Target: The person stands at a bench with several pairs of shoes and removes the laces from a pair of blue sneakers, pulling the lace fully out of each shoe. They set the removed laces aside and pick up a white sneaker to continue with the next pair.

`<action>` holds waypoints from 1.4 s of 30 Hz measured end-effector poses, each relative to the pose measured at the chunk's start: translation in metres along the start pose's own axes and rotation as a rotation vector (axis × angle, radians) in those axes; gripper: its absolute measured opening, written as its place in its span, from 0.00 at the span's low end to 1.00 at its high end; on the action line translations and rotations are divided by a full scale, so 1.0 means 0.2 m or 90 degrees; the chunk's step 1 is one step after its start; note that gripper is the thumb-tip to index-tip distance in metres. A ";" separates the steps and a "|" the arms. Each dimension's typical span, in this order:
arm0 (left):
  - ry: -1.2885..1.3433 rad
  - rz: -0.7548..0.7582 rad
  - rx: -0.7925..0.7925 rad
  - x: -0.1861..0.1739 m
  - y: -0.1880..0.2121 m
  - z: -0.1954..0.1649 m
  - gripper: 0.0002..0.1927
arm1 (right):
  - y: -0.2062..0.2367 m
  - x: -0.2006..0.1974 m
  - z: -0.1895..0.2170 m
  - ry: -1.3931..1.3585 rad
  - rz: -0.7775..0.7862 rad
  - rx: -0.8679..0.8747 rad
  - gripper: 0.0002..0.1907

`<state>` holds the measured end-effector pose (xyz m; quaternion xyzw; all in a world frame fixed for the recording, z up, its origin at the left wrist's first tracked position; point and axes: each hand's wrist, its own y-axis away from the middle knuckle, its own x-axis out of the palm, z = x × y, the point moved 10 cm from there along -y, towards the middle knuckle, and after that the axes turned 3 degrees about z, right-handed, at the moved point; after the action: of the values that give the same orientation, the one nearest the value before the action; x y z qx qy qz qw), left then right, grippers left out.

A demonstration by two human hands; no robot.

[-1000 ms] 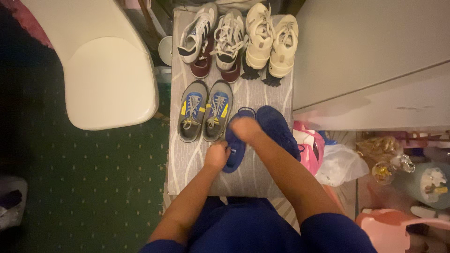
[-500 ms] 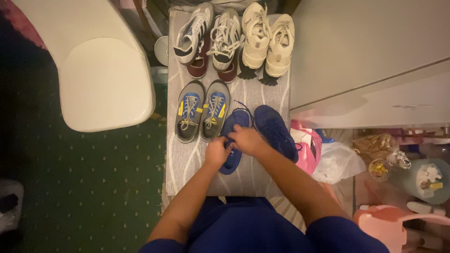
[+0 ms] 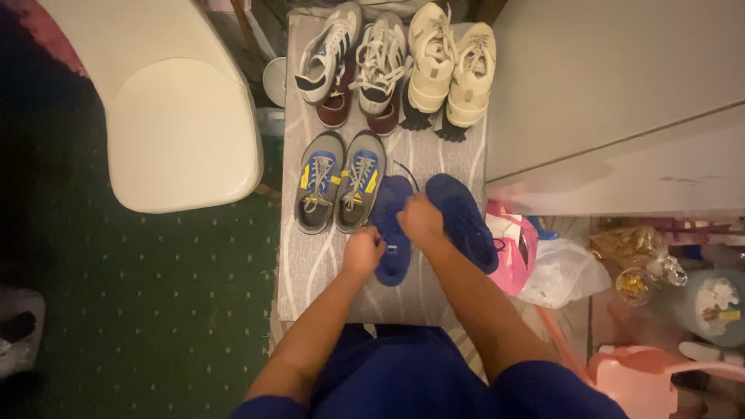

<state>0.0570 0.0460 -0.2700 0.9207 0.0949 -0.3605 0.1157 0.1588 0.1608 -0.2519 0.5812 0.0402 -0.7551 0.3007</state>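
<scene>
Two blue shoes sit at frame centre on a grey wavy-patterned counter (image 3: 306, 271). Head view: left blue shoe (image 3: 390, 233) is worked on by both hands. Left hand (image 3: 363, 250) is closed, apparently pinched on the shoe's lace; right hand (image 3: 420, 218) is closed over the shoe's upper, likely steadying it while the lace is pulled. Right blue shoe (image 3: 466, 221) is left untouched, just beside. Grey-blue-yellow pair (image 3: 341, 180) is parked immediately left; white and cream pairs (image 3: 403, 58) are lined up in a row at the top. Surroundings: white chair seat (image 3: 178, 132) upper left, green dotted carpet (image 3: 140, 310) lower left, pink bag (image 3: 516, 252) and clutter at right.
</scene>
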 end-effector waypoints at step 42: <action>-0.035 0.054 -0.034 0.05 0.14 0.08 0.13 | -0.08 -0.13 0.21 0.203 -0.159 -0.302 0.09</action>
<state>0.0600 0.0152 -0.2841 0.9101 0.0620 -0.3781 0.1581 0.1193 0.1668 -0.2201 0.5961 0.3331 -0.6552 0.3230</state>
